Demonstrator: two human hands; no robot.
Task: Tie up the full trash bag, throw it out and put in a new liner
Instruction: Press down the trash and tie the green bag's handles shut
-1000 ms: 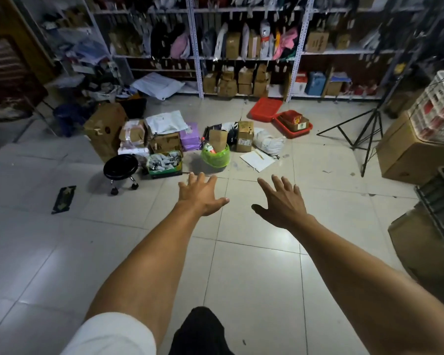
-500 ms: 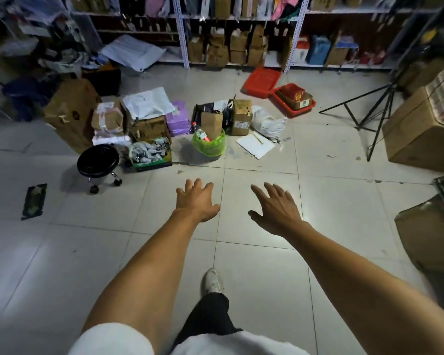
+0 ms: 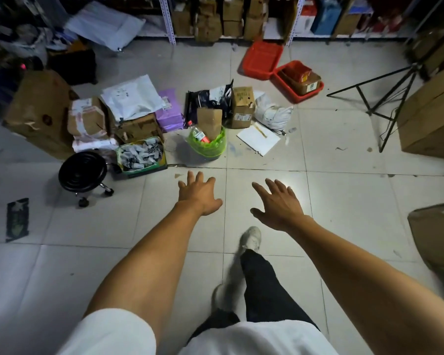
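A small bin lined with a bright green trash bag (image 3: pixel 210 147) stands on the tiled floor ahead of me. It is stuffed full: a brown paper bag (image 3: pixel 209 119) and a plastic bottle with a red label (image 3: pixel 198 134) stick out of the top. My left hand (image 3: pixel 198 194) is stretched forward, palm down, fingers spread, a short way in front of the bag and holding nothing. My right hand (image 3: pixel 277 204) reaches out beside it, fingers also spread and empty. Neither hand touches the bag.
A black rolling stool (image 3: pixel 83 172) and a green box of small parts (image 3: pixel 141 156) sit left of the bin. Cardboard boxes (image 3: pixel 241 103), white sacks and paper (image 3: pixel 258 138) crowd behind it. Red trays (image 3: pixel 297 80), a tripod (image 3: pixel 385 98) and a big carton (image 3: pixel 431 119) stand to the right.
I have walked closer to the green-lined bin, which now lies nearer in view. Both arms stay stretched forward with open hands. My right foot has stepped forward.
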